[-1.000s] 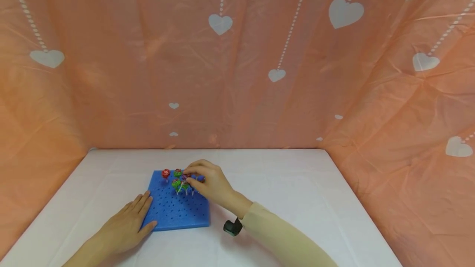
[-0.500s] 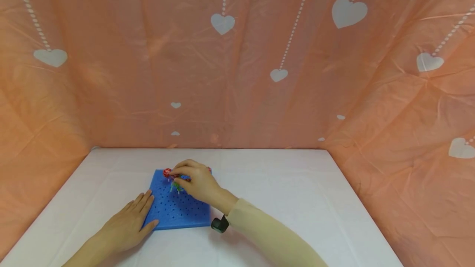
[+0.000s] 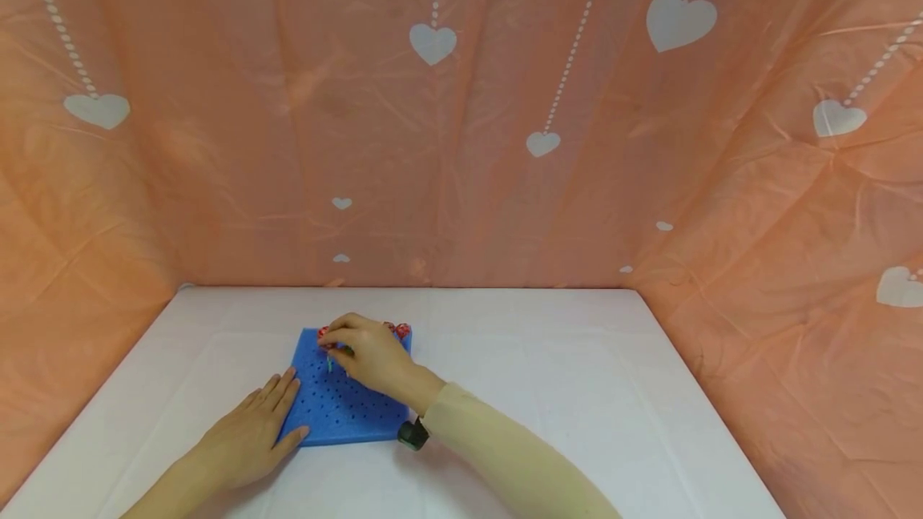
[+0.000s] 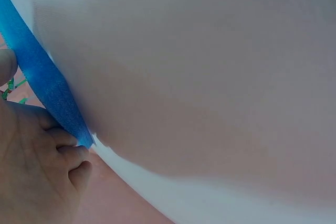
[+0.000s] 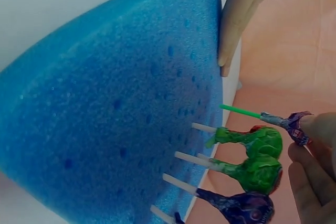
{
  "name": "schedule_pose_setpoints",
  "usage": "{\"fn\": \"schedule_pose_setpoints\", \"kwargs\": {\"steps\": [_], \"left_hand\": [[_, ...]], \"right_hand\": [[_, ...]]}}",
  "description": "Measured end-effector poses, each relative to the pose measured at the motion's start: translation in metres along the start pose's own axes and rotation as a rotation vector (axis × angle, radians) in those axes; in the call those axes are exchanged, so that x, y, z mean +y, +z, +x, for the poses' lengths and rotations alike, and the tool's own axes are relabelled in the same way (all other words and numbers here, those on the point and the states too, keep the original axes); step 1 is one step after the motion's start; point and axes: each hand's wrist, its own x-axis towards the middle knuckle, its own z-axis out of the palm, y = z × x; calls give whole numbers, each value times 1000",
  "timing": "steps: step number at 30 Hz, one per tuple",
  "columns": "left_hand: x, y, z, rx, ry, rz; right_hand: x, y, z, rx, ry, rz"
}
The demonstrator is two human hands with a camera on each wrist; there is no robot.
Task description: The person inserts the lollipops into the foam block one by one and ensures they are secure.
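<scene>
Between thumb and fingers, my right hand [image 3: 371, 357] pinches a purple-wrapped lollipop [image 5: 297, 125] by its head. Its green stick [image 5: 240, 110] points at the blue foam board [image 3: 349, 415], over the board's back left part. Beside it in the right wrist view, two green-wrapped lollipops [image 5: 266, 142] and a dark purple one [image 5: 251, 208] stand with white sticks in the foam; in the head view my hand hides most of them. My left hand [image 3: 241, 439] rests with straight fingers along the board's left edge, thumb at the near corner.
Red-wrapped lollipops [image 3: 402, 330] stand at the board's back right corner, and another red one [image 3: 323, 332] at the back left. Rows of small holes cover the foam. A white table [image 3: 548, 391] lies under it, with orange heart-printed cloth [image 3: 476, 207] behind and at both sides.
My right hand has moved left across the back of the board with the lollipop, uncovering red lollipops at the back right. The left hand has stayed in place.
</scene>
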Motion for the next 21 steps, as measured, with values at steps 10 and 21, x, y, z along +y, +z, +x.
{"fn": "schedule_pose_setpoints", "kwargs": {"steps": [10,21], "left_hand": [[1,0,0,17,3,9],[-1,1,0,2,-1,-1]], "right_hand": [[-3,4,1,-60,41,-58],[-1,10,0,-101,13,-112]]}}
